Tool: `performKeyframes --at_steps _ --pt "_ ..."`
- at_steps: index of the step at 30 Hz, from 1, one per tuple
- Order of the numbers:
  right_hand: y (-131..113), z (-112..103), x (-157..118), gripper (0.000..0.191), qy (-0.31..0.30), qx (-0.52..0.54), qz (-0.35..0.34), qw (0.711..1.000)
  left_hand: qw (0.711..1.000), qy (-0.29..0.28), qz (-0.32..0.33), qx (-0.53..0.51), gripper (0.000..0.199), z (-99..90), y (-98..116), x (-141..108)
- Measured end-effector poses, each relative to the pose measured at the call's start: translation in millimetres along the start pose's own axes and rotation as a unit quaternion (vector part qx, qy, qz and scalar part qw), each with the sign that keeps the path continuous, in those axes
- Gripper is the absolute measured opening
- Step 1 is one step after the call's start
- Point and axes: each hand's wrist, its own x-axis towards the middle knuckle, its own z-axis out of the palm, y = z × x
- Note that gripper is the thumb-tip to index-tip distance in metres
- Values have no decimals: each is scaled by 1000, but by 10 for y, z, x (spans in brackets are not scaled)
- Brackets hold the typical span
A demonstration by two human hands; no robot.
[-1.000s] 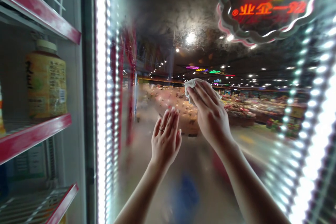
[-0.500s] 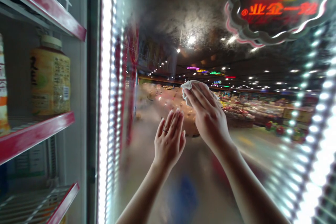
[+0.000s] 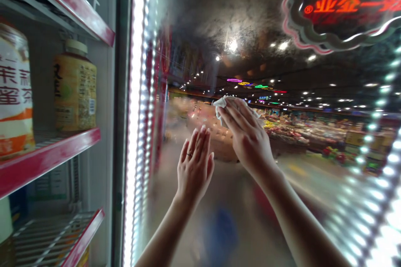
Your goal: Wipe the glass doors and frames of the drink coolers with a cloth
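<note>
In the head view my right hand (image 3: 249, 133) presses a white cloth (image 3: 221, 103) against a see-through glass door (image 3: 200, 200). The cloth lies under the fingers and shows at their tips and edges. Lower and to the left, my left hand (image 3: 194, 160) rests flat on or close to the glass, with fingers stretched, a ring on one of them, and no object held. Above the hands the glass looks smudged around a bright reflection.
At the left stand fridge shelves (image 3: 50, 158) with a yellow-labelled bottle (image 3: 75, 89) and an orange-and-white bottle (image 3: 15, 91). A light strip (image 3: 134, 112) runs beside them. A glowing sign (image 3: 351, 6) is at the upper right. Store displays show through the glass.
The view has shifted, so the shelves and sign sit further right. My left hand has moved slightly left and up in view. My right hand, still on the cloth, has barely moved in view.
</note>
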Motion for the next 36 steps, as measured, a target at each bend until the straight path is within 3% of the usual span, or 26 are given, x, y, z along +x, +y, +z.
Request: performKeyframes --at_steps 5,9,13,19,24,30,36 --pt "-8 -25 -182 80 6 -6 1 1000 1000 2 14 26 85 90 -41 -163" --pt "-7 77 -17 75 37 -3 9 999 999 6 11 41 85 130 -47 -224" --pt "-179 185 119 74 6 0 -2 1000 999 3 7 42 84 143 -54 -229" --pt "-177 56 -45 77 -20 10 -5 1000 999 -6 0 37 88 152 -39 -241" --pt "-146 110 168 74 -14 16 11 1000 999 -15 -11 30 86 166 -22 -247" --pt "-293 212 226 73 -60 21 -15 998 999 -23 4 24 73 89 -57 -217" --pt "-180 165 197 70 -34 27 -6 999 998 -52 -5 35 64 -32 -175 -295"
